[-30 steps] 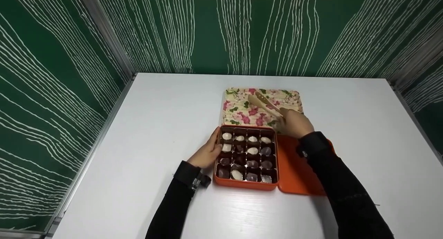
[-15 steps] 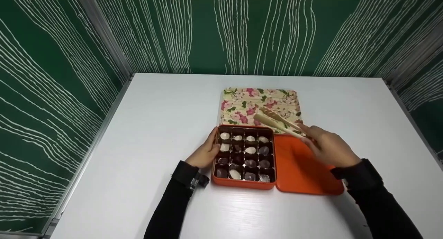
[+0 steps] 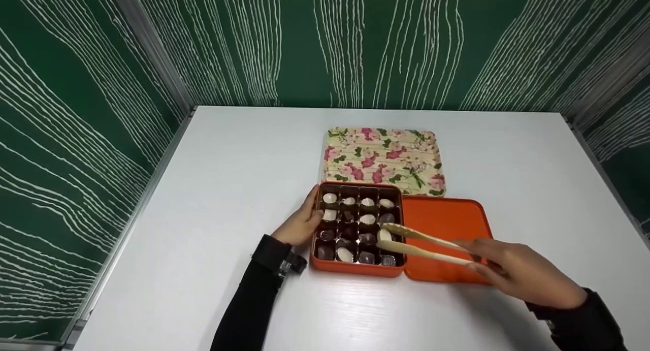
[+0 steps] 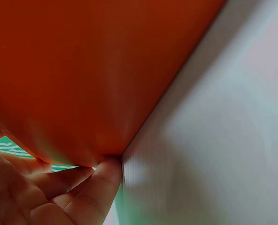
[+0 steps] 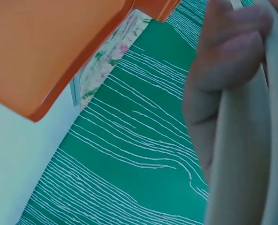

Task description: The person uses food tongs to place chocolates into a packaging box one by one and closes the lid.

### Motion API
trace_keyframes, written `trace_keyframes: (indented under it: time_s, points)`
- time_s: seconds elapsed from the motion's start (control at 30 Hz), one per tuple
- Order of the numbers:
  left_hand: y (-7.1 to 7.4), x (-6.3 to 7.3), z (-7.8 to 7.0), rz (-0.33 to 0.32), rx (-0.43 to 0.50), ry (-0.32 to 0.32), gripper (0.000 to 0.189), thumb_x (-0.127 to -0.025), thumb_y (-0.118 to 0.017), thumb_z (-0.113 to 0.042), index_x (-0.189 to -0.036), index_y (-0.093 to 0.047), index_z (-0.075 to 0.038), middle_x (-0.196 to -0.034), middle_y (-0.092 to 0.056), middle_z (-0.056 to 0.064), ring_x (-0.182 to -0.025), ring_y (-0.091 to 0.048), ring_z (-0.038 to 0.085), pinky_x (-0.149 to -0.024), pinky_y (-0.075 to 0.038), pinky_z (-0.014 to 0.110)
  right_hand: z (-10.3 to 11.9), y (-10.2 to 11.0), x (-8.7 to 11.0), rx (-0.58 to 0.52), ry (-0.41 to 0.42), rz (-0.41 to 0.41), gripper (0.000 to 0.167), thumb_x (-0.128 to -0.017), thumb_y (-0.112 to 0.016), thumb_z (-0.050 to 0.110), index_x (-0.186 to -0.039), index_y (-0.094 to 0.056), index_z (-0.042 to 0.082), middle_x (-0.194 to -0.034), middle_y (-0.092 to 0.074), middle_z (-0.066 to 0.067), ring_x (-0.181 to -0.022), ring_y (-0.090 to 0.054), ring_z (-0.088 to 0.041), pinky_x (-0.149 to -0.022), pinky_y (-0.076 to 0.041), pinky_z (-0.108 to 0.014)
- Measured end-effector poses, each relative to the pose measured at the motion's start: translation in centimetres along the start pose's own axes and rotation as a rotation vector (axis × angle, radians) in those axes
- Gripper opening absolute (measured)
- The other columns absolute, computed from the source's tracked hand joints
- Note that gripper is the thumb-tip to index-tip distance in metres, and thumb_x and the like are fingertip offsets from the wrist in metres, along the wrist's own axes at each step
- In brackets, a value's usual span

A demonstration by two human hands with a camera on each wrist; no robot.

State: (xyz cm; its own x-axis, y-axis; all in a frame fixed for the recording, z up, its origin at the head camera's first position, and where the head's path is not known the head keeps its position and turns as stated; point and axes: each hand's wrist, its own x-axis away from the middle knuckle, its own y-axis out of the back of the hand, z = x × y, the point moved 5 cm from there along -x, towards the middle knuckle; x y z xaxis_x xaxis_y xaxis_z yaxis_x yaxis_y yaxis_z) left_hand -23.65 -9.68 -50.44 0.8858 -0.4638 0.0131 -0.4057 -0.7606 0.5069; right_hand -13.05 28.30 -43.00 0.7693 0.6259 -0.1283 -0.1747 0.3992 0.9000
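Note:
A square orange chocolate box (image 3: 358, 270) stands at mid-table, its dark divided insert filled with white and dark chocolates. My left hand (image 3: 299, 224) grips its left side, thumb at the rim; in the left wrist view the fingers (image 4: 99, 187) press the orange wall. My right hand (image 3: 528, 275) holds a pair of wooden tongs (image 3: 431, 254), coming in from the right across the box's side. Between the tong tips, a white chocolate (image 3: 384, 235) shows over the right-hand column. The tongs cover part of that column. In the right wrist view, their arms (image 5: 242, 154) fill the right side.
A flat orange lid or tray (image 3: 442, 229) lies against the box's right side, beneath the tongs. Behind the box is a floral-patterned flat panel (image 3: 383, 160). The white table (image 3: 244, 178) is bounded by green walls (image 3: 304, 46) with white lines.
My right hand has drawn back toward me and to the right, bringing the tongs from over the floral panel to the box's right-hand column. The left hand stays on the box.

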Motion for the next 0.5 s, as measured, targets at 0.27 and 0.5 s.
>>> trace_keyframes:
  time_s: [0.27,0.5]
  points:
    - [-0.1,0.0,0.2,0.010,0.007,0.037,0.070,-0.108,-0.039,-0.015,-0.164,0.002,-0.002,-0.167,-0.009,0.028,-0.152,-0.020,0.042,-0.126,-0.017,0.047,0.0,0.3,1.5,-0.047,-0.138,0.140,0.040,-0.090,-0.075,0.006,-0.129,-0.068,0.005,-0.091,-0.059,0.015,-0.073,-0.048,0.001,-0.059,-0.049,-0.020]
    - [0.0,0.0,0.1,0.028,0.012,0.019,0.069,-0.109,-0.037,-0.013,-0.163,0.004,0.001,-0.167,-0.006,0.029,-0.153,-0.017,0.042,-0.125,-0.018,0.048,-0.3,0.3,1.7,-0.119,-0.175,0.182,0.043,-0.094,-0.075,0.015,-0.136,-0.066,0.010,-0.088,-0.057,0.014,-0.072,-0.048,0.000,-0.057,-0.047,-0.020]
